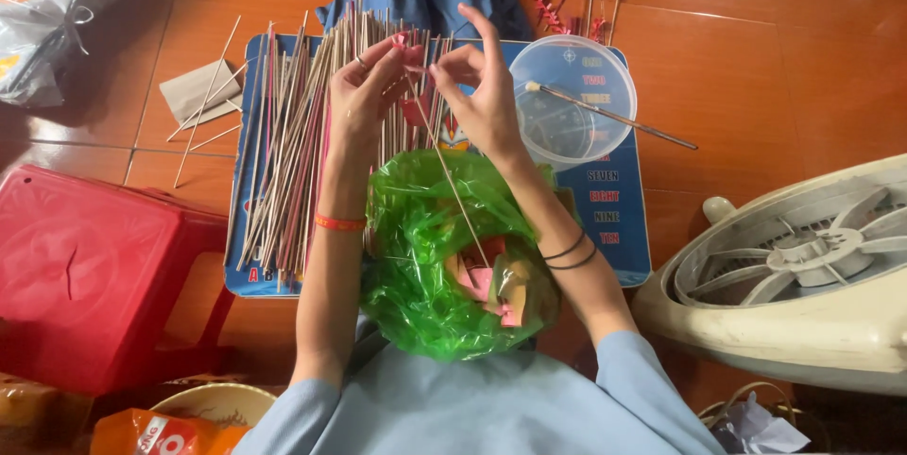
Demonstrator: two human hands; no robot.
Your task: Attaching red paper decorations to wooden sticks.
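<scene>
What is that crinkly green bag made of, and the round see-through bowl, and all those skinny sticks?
The green bag looks like thin plastic film: shiny, wrinkled, see-through. The round bowl seems to be clear, stiffer plastic, since the board shows through it. The sticks look like thin bamboo or wood, pale and matte, some dyed pink; which one I cannot tell. Both the left hand and right hand pinch one stick.

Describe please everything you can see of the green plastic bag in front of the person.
The green plastic bag is thin, translucent and crinkled, with shiny folds. It sits open between the person's forearms, its mouth facing up. Inside lie small pink and tan paper pieces. A thin stick, held up by the left hand and right hand, slants down over its opening. Its far edge lies over the blue board.
</scene>
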